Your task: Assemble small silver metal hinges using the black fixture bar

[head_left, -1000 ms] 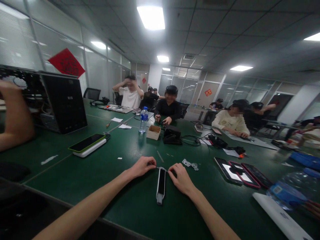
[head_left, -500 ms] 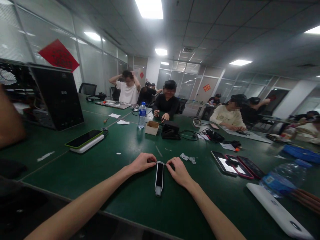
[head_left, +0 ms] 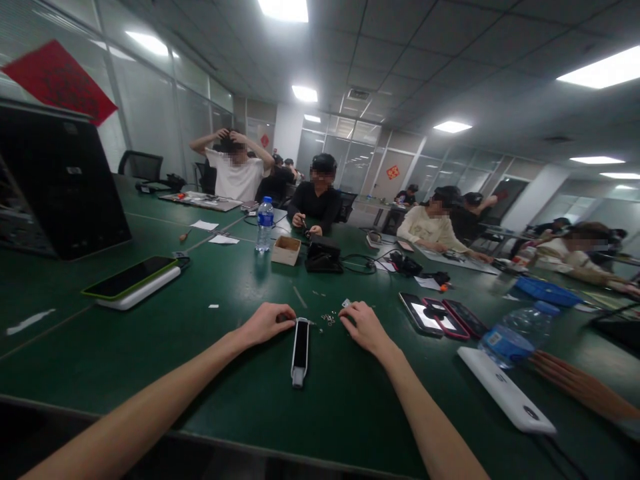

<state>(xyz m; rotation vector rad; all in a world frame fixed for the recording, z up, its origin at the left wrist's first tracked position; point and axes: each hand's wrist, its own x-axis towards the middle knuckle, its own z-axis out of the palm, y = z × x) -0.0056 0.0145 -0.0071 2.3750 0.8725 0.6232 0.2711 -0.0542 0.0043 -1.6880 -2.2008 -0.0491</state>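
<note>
A slim device [head_left: 300, 350] with a black strip, white frame and grey end piece lies on the green table. My left hand [head_left: 267, 323] is closed in a pinch at the device's upper left corner; whatever sits between the fingertips is too small to make out. A thin bit sticks out at the device's upper right. My right hand [head_left: 365, 325] rests to the right with its fingers apart, holding nothing visible. Several tiny metal-looking parts [head_left: 329, 318] lie between the device and that hand. A small pale piece [head_left: 346, 303] shows just behind its fingers.
Phones [head_left: 421, 313] and a water bottle [head_left: 515, 337] lie right, near a white power bank [head_left: 505, 393] and another person's hand [head_left: 585, 383]. A phone on a white block [head_left: 137, 287] lies left. Farther back are a small box [head_left: 286, 251] and an upright bottle [head_left: 265, 227].
My right hand has left the device's upper end and moved right, its fingers parting. Tiny parts now show on the table where pale pieces lay. My left hand stays at the device.
</note>
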